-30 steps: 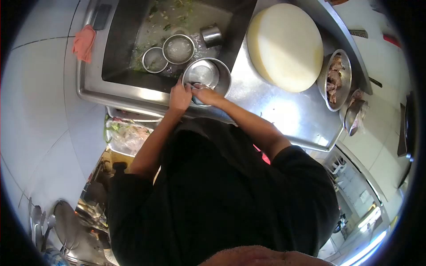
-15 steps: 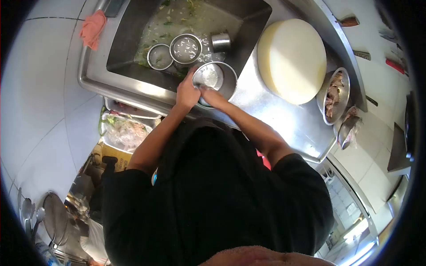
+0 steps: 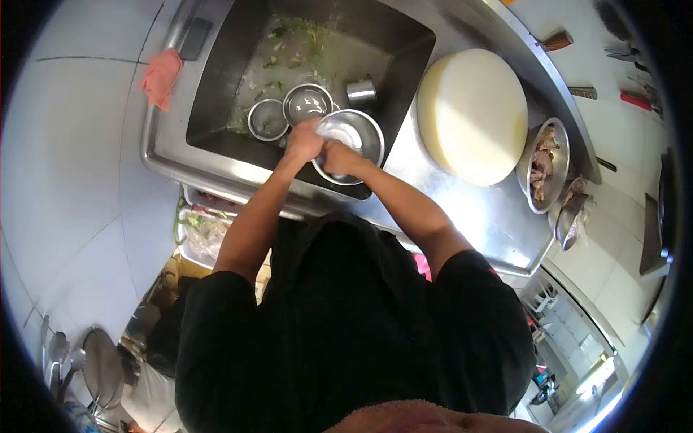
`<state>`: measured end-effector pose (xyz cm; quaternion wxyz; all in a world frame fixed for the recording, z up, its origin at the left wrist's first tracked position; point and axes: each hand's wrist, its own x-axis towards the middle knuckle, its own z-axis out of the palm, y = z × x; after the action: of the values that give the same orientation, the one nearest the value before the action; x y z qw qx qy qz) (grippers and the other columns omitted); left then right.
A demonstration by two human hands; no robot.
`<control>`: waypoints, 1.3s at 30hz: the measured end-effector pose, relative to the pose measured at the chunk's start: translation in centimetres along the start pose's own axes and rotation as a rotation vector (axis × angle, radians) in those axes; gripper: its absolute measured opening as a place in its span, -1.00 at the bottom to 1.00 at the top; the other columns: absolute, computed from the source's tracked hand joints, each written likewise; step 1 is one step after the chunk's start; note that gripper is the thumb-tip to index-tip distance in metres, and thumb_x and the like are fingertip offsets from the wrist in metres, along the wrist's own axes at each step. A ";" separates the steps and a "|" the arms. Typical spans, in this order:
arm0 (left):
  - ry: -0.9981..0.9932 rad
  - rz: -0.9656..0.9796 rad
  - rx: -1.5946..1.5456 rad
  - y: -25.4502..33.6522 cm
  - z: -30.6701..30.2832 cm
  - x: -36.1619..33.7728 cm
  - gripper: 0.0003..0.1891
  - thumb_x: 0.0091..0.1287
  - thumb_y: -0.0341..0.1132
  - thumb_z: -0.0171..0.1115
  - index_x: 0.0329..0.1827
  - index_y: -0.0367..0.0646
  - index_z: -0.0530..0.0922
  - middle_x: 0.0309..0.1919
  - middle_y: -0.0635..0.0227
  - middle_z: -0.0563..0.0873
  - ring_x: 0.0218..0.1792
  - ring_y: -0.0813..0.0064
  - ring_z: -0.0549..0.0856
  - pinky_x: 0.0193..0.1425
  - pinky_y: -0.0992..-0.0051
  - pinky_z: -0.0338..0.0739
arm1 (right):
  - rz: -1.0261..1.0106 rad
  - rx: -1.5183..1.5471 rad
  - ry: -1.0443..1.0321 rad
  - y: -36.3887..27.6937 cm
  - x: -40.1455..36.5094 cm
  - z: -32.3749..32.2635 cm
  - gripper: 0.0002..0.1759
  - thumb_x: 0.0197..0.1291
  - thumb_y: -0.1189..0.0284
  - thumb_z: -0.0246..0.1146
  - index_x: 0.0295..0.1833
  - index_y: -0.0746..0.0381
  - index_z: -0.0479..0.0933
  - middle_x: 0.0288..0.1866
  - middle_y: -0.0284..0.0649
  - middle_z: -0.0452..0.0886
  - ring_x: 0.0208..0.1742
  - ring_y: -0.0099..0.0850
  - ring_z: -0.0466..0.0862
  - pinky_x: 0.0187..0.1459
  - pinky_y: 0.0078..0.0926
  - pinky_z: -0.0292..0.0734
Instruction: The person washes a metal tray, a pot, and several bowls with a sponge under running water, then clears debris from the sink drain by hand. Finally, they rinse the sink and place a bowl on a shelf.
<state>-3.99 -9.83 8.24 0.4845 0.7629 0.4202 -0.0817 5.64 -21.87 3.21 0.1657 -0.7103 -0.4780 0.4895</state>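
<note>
My left hand (image 3: 304,143) is closed on the left rim of a round metal pot (image 3: 370,137) over the near right part of the sink (image 3: 216,86). My right hand (image 3: 342,159) reaches over the pot's near side, fingers curled against the inner left wall; whatever is in them is hidden. Two smaller round metal containers, one at the left (image 3: 268,120) and one beside my left hand (image 3: 307,101), sit in the sink. A metal cup (image 3: 361,93) lies on its side behind the pot. Cloudy water with green leaf scraps (image 3: 296,50) covers the sink bottom.
On the steel counter (image 3: 462,216) stands a thick round pale block (image 3: 473,115). Right of it is a metal bowl of meat or bones (image 3: 545,166). Knife handles (image 3: 556,40) show along the wall. A pink cloth (image 3: 162,78) hangs at the sink's left edge.
The view has shifted, so the sink appears lower. Relative to the sink, both hands and the pot have moved slightly away from me. Both hands remain at the pot's left side.
</note>
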 end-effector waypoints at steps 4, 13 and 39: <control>0.221 -0.229 -0.340 -2.0 -4.9 4.1 -0.42 0.09 -0.47 0.10 0.29 -0.13 0.51 -0.08 -0.09 0.71 -0.01 -0.01 0.71 -0.16 0.22 0.66 | -0.011 0.194 0.375 -6.8 -5.9 -10.1 -0.55 -0.19 0.40 0.44 -0.07 0.20 0.61 0.01 -0.07 0.60 0.06 -0.15 0.61 0.14 -0.33 0.50; 0.186 -0.130 -0.953 2.2 -11.2 14.5 -0.52 0.30 -0.50 0.00 0.33 -0.25 0.36 0.07 -0.01 0.62 -0.05 0.06 0.70 -0.28 0.14 0.78 | 0.180 -0.142 0.671 -0.8 -18.9 -8.4 -0.49 -0.19 0.44 0.53 -0.03 0.26 0.57 0.07 0.06 0.48 0.14 0.06 0.48 0.18 -0.11 0.42; -0.348 -0.257 0.384 4.6 -13.0 18.1 -0.52 0.24 -0.42 0.22 0.26 -0.31 0.51 0.14 -0.04 0.65 0.17 0.17 0.63 0.18 0.36 0.51 | -0.011 0.120 0.385 -3.3 3.1 -14.5 -0.53 0.05 0.06 0.45 -0.18 0.27 0.64 -0.09 -0.02 0.65 -0.05 -0.05 0.67 -0.04 -0.19 0.56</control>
<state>7.15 10.05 8.42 0.3815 0.7557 0.4010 -0.3502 16.56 -14.33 10.62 0.2989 -0.7768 -0.4114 0.3715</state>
